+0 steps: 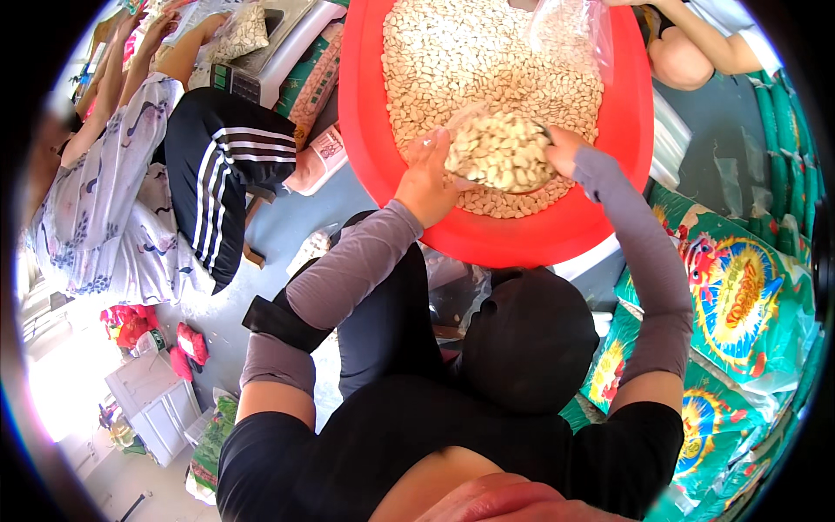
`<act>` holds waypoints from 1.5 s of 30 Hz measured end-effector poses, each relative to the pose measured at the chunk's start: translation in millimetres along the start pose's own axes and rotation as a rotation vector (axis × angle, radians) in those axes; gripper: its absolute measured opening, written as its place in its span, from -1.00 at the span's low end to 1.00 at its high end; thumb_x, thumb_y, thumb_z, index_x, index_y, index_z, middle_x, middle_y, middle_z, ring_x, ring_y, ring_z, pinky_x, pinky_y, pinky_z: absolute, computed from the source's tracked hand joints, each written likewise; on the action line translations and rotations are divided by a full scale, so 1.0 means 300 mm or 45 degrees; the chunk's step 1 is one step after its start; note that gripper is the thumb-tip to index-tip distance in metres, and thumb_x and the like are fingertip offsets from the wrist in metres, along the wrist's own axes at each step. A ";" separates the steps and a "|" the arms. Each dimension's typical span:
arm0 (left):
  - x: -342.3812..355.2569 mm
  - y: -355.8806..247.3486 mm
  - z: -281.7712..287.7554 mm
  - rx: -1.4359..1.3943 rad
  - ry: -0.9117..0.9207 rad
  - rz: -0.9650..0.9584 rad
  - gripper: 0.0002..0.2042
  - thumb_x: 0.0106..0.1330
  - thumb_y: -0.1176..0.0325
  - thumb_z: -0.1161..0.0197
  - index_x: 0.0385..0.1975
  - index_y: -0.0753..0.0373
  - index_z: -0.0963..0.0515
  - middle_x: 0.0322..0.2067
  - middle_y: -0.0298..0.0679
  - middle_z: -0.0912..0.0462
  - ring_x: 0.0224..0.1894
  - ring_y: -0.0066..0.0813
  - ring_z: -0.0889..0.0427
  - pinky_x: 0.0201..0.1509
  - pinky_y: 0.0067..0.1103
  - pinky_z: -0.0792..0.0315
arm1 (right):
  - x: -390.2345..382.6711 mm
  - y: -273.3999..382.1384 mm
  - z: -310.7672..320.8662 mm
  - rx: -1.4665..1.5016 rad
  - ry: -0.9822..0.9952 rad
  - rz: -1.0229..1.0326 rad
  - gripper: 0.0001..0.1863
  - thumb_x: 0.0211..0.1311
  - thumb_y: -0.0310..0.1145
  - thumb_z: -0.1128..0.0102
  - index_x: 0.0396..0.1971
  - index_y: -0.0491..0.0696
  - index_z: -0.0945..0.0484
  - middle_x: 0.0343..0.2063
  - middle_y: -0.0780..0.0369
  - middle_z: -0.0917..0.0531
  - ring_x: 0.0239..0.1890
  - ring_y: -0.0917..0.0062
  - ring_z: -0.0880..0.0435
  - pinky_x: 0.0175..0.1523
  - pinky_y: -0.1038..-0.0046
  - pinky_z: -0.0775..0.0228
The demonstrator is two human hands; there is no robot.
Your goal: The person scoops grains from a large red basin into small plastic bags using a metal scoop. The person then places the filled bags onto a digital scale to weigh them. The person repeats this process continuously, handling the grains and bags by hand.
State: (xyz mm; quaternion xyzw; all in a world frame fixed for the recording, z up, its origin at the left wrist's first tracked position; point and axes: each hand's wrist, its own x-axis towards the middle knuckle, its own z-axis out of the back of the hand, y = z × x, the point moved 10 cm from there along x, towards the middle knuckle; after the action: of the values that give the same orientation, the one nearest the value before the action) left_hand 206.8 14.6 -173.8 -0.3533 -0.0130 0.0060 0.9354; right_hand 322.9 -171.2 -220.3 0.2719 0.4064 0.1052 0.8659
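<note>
A: Where was the clear bag of pale seeds (pixel 499 152) found, relative to the hands?

B: It was seen in the upper middle of the frame, held between both hands, over the seeds in the red basin (pixel 365 113). The left hand (pixel 426 178) was closed on its left edge, the right hand (pixel 564 150) on its right edge.

A: How was its long axis laid?

B: Left to right across the frame, mouth opened upward. Neither hand was nearer; both were touching it.

A: Anything else close by?

B: A second clear bag (pixel 570 35) was held at the top by another person.
</note>
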 end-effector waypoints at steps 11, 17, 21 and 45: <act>-0.007 0.147 0.039 -0.030 -0.119 0.255 -0.25 -0.03 0.44 -0.11 0.23 0.43 0.02 0.21 0.24 -0.05 0.23 0.10 -0.16 0.24 -0.41 -0.20 | -0.159 0.446 -0.023 -1.227 -0.900 0.553 -0.57 0.07 -0.42 0.01 -0.01 -0.15 -0.26 -0.53 0.11 -0.54 -0.52 0.35 -0.58 -0.46 0.30 -0.41; -0.004 0.137 0.029 -0.012 -0.065 0.294 -0.27 -0.02 0.43 -0.13 0.22 0.41 -0.03 0.10 0.13 -0.29 0.03 -0.04 -0.43 0.05 -0.39 -0.38 | -0.118 0.032 0.152 -0.879 -0.705 0.024 -0.61 0.01 -0.40 0.03 -0.10 -0.14 -0.25 -0.29 -0.09 -0.56 -0.26 0.03 -0.57 -0.16 0.08 -0.38; 0.007 0.131 0.035 -0.082 -0.183 0.167 -0.34 0.09 0.29 -0.12 0.17 0.50 -0.10 0.10 0.23 -0.26 0.09 0.06 -0.33 0.17 -0.39 -0.25 | -0.032 0.075 0.080 -0.632 -1.127 0.722 -0.65 0.21 -0.27 -0.01 -0.07 -0.15 -0.34 -0.37 0.14 -0.51 -0.25 0.36 -0.45 -0.13 0.37 -0.29; 0.005 -0.025 0.133 -0.584 -0.308 -0.072 -0.35 -0.05 0.51 -0.32 0.13 0.35 -0.26 -0.44 -0.13 -0.47 -0.50 -0.40 -0.53 -0.41 -0.54 -0.43 | -0.100 0.419 -0.134 1.032 -0.171 1.038 -0.74 0.34 -0.31 0.13 -0.39 -0.17 -0.45 -0.25 0.17 -0.56 -0.11 0.45 -0.46 0.03 0.49 -0.27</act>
State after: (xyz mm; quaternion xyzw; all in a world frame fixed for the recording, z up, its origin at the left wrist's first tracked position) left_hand 207.1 35.4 -138.7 -0.5524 -0.1354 0.0189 0.8223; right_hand 277.9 -63.5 -152.1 0.7226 0.2209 0.2486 0.6061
